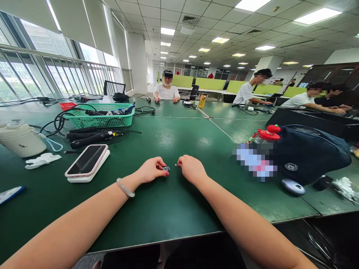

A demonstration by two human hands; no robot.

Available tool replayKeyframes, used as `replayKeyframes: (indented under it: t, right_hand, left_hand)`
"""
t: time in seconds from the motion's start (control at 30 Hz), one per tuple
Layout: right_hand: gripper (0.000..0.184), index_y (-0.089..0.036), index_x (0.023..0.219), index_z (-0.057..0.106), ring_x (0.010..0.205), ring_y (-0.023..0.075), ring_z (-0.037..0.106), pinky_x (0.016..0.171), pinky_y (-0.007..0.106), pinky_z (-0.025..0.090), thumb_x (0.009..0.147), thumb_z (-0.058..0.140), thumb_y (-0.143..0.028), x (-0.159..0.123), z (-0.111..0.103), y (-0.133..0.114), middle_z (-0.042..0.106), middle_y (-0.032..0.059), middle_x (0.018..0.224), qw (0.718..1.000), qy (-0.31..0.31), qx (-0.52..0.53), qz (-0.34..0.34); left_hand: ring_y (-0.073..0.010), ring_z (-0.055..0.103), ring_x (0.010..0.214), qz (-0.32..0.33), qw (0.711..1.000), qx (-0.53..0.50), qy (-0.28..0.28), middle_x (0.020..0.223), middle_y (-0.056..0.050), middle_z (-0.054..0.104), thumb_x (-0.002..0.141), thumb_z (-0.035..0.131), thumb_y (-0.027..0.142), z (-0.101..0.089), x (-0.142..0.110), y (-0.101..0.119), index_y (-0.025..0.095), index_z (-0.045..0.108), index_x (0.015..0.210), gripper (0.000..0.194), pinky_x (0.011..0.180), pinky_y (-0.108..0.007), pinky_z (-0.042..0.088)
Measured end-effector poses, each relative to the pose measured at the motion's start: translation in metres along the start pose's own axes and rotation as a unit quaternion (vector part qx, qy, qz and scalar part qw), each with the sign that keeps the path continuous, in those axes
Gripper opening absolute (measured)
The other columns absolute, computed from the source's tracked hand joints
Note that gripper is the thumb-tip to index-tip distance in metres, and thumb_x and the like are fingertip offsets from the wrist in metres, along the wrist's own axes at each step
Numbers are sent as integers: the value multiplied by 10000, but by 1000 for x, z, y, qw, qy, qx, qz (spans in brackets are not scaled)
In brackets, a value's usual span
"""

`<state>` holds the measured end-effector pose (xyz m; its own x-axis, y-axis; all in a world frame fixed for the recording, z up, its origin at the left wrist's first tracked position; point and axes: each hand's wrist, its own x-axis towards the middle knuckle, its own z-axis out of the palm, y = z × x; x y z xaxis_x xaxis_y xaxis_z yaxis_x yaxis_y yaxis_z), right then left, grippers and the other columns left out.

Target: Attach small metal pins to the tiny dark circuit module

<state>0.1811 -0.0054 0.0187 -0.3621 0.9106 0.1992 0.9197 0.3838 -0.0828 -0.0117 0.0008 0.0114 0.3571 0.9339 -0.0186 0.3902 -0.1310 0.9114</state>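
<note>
Pinching small, flat, dark, pale-marked piece in left hand, seemingly parallel to near edge of green desk, well inward; pinching tiny white bit in right hand, just rightward, not touching.

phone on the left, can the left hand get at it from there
Probably yes: the phone lies left of the left hand, and only green tabletop shows between them, though the hand may first need to release the small patterned piece it pinches.
</note>
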Motion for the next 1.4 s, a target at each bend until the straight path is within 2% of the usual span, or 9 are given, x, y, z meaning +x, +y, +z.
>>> replayKeyframes:
  t: [0.13, 0.23, 0.7, 0.9, 1.0, 1.13, 1.27, 1.4]
  right_hand:
    - [164, -208, 863, 587, 809, 145, 547, 695, 248, 373, 885, 424, -214, -5, 0, -17, 599, 25, 876, 995, 43, 18, -92]
    - [170, -189, 904, 581, 816, 153, 541, 689, 252, 375, 888, 415, -222, -8, 0, -26, 591, 43, 889, 991, 49, 2, -122]
    - [168, -175, 910, 579, 815, 160, 541, 670, 247, 377, 884, 414, -188, -9, -4, -29, 584, 69, 895, 993, 23, -36, -114]
    - [243, -219, 1062, 564, 858, 148, 552, 728, 246, 389, 898, 386, -195, -8, -4, -21, 594, 41, 953, 994, 55, 31, -86]
    - [263, -219, 1124, 543, 884, 141, 555, 767, 244, 394, 885, 433, -226, -7, -4, -16, 597, 38, 992, 994, 53, 68, -73]
    - [242, -211, 1050, 584, 848, 142, 562, 733, 245, 401, 860, 490, -328, -7, -4, -14, 609, 36, 950, 994, 36, 84, -61]
    - [222, -206, 941, 605, 800, 131, 560, 691, 240, 393, 862, 474, -366, -8, -2, -18, 610, 30, 904, 994, 50, 73, -65]
    - [259, -193, 894, 598, 783, 137, 556, 667, 239, 388, 863, 457, -409, -10, 1, -26, 602, 32, 857, 994, 70, 40, -74]
  left_hand:
    - [-135, 569, 633, 13, 1000, -1, -3, 662, 15, 593, 529, 750, 287, 0, 0, -3, 168, 500, 710, 331, 590, -256, 436]
    - [-141, 572, 659, 16, 1000, 4, -11, 670, 10, 597, 544, 741, 272, -1, 0, -3, 166, 507, 725, 314, 623, -270, 445]
    - [-142, 583, 670, 25, 1000, 8, -17, 669, 15, 611, 558, 732, 257, -1, -2, 3, 173, 521, 717, 277, 622, -263, 441]
    - [-133, 569, 652, 26, 999, -20, 3, 645, 25, 579, 560, 737, 260, -2, -1, 1, 164, 531, 753, 298, 633, -268, 442]
    - [-136, 577, 683, 26, 999, -35, 17, 680, 14, 597, 574, 732, 250, -2, 1, 0, 163, 531, 771, 294, 670, -279, 454]
    - [-139, 590, 714, 26, 997, -73, 11, 752, -8, 629, 585, 736, 275, -1, 3, -3, 159, 542, 795, 308, 714, -299, 469]
    - [-139, 595, 712, 16, 995, -103, -5, 754, -20, 643, 597, 737, 279, -3, 3, 0, 141, 599, 835, 307, 753, -314, 474]
    - [-129, 602, 750, -19, 984, -168, -55, 829, -43, 668, 633, 716, 265, -5, -2, 8, 128, 635, 919, 327, 790, -297, 468]
